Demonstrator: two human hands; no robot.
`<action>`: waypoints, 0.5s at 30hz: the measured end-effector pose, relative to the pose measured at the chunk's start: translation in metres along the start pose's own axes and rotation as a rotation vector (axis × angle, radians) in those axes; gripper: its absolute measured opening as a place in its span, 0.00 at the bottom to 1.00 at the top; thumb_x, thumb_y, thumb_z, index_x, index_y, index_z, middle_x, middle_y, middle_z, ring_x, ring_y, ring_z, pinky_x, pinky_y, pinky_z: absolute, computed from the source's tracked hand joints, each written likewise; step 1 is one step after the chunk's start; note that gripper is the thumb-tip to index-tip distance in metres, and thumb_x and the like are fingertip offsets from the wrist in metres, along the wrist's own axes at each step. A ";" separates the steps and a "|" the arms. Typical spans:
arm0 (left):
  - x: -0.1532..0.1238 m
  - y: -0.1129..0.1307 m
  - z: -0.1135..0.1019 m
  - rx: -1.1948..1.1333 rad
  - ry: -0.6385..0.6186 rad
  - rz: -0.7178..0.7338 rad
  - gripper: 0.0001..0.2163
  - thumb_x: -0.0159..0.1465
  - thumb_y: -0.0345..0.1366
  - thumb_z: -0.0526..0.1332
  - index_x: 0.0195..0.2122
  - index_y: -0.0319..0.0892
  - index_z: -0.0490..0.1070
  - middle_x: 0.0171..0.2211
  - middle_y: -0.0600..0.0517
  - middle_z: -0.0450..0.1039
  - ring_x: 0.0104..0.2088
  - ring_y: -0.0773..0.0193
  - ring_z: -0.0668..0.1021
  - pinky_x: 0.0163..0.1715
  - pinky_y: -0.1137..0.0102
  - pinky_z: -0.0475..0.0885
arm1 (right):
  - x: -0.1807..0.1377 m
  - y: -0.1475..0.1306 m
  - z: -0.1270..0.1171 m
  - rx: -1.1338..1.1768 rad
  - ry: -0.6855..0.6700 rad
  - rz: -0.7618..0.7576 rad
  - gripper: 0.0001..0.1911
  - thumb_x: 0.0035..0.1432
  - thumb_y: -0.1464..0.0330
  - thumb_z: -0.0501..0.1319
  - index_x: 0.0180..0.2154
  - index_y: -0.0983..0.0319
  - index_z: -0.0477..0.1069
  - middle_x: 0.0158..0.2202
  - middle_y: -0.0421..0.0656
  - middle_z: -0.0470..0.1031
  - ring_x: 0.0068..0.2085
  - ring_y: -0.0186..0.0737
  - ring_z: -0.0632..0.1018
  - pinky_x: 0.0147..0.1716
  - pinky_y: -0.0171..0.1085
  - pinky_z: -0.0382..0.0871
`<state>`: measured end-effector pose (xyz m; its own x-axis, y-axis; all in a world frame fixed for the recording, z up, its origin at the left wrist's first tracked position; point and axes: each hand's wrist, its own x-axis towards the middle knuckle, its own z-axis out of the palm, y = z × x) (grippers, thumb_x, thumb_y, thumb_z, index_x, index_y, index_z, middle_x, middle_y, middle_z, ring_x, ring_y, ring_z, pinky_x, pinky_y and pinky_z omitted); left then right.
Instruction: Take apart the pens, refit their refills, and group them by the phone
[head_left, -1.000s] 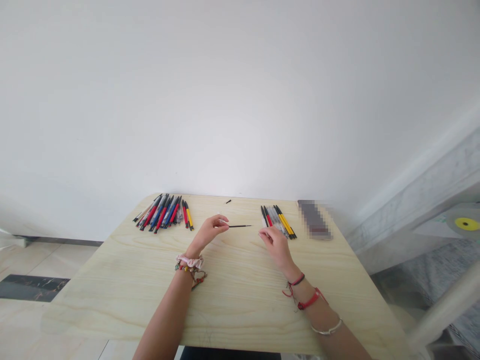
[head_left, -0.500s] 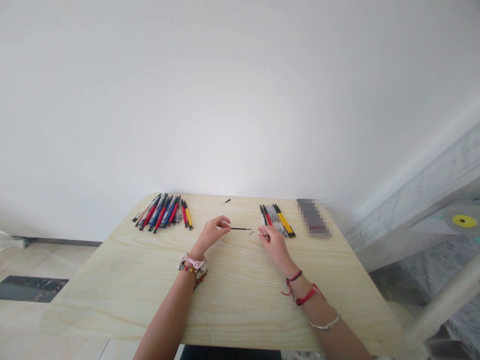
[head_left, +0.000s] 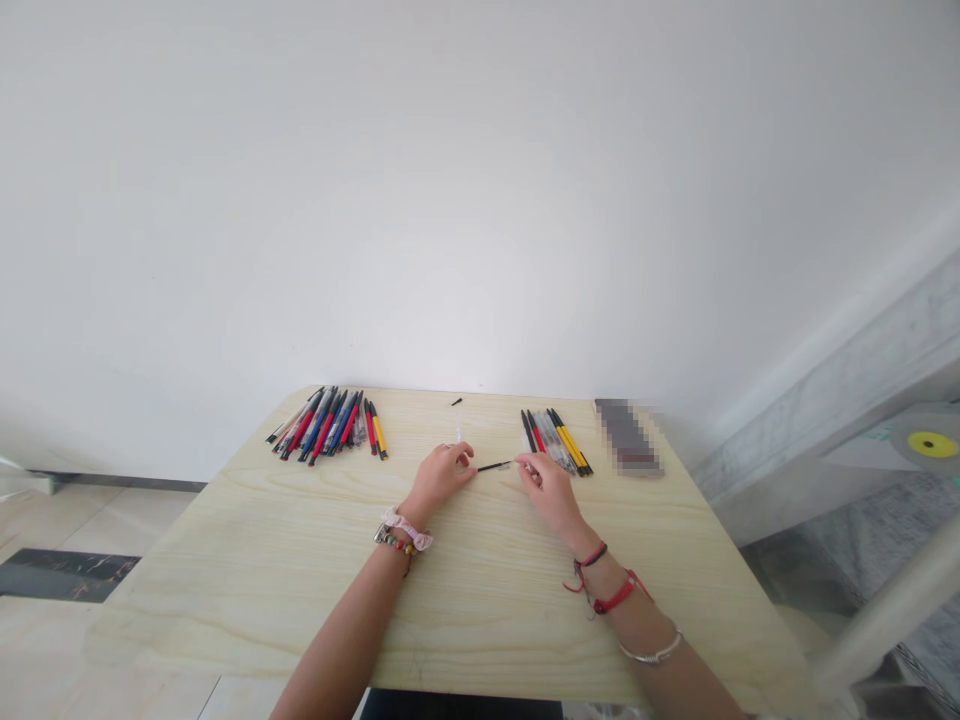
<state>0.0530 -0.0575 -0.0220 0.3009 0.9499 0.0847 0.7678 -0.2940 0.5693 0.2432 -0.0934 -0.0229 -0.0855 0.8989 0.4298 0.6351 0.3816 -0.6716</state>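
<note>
2 hands meet at a black refill, centre of frame

Near edge of the wooden table [head_left: 480,620] runs along the bottom of the frame. Left forearm enters at bottom, left of centre, slanting up and right; pink scrunchie [head_left: 407,527] and 1 beaded bracelet [head_left: 394,542] at the wrist. Right forearm enters bottom right, slanting up and left; silver bangle [head_left: 651,655], red band [head_left: 619,597] and 1 thin cord [head_left: 595,556] on it.

Right hand [head_left: 531,474]: back of hand up, fingers curled, thumb and index tips narrow, at the refill's right end. Can't tell if they grip it or something tiny. Left hand [head_left: 465,467]: back up, fingers bent, thumb and index pinching the left end of the black refill [head_left: 493,466]. Refill lies roughly level across the gap between the hands, right end tilted slightly up. Clear piece [head_left: 460,430] sticks up behind the left fingers; the rest of it is hidden.

Beyond the right hand, right of centre: pen row [head_left: 566,440], incl. 2 yellow. Further right, pixelated object [head_left: 630,437]. Left of centre: pen pile [head_left: 319,425], mostly red, blue, clear, 1 yellow at its right side. Small black part [head_left: 457,402] near the table's far edge, mid-frame. White wall [head_left: 480,200] fills the upper frame.
</note>
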 end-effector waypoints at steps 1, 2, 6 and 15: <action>0.000 -0.001 0.000 -0.007 -0.003 -0.001 0.09 0.52 0.37 0.55 0.34 0.44 0.67 0.29 0.53 0.72 0.33 0.63 0.71 0.36 0.71 0.63 | 0.000 0.000 0.000 0.002 -0.004 -0.007 0.09 0.52 0.71 0.51 0.32 0.63 0.69 0.30 0.45 0.71 0.28 0.36 0.72 0.26 0.34 0.66; 0.001 -0.002 -0.001 -0.013 -0.006 0.000 0.09 0.52 0.38 0.55 0.34 0.43 0.67 0.29 0.53 0.72 0.33 0.63 0.71 0.35 0.71 0.63 | 0.000 0.000 -0.001 0.004 -0.010 -0.015 0.09 0.52 0.70 0.51 0.32 0.63 0.69 0.30 0.45 0.72 0.29 0.37 0.72 0.27 0.34 0.66; 0.004 -0.005 -0.003 -0.045 -0.007 0.024 0.11 0.57 0.35 0.48 0.35 0.43 0.67 0.28 0.51 0.71 0.32 0.63 0.71 0.34 0.71 0.63 | 0.000 -0.001 -0.001 0.008 -0.044 -0.035 0.10 0.53 0.71 0.50 0.32 0.62 0.69 0.30 0.44 0.72 0.32 0.38 0.73 0.28 0.35 0.66; 0.002 -0.006 -0.009 -0.029 -0.002 0.063 0.14 0.57 0.30 0.44 0.40 0.42 0.65 0.22 0.53 0.67 0.26 0.66 0.70 0.29 0.73 0.61 | -0.006 0.000 0.005 0.003 -0.232 -0.072 0.10 0.48 0.77 0.52 0.33 0.61 0.67 0.32 0.43 0.69 0.33 0.36 0.72 0.31 0.34 0.67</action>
<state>0.0445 -0.0528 -0.0179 0.3492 0.9294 0.1192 0.7307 -0.3497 0.5863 0.2396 -0.0975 -0.0280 -0.3046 0.8946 0.3269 0.6185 0.4468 -0.6464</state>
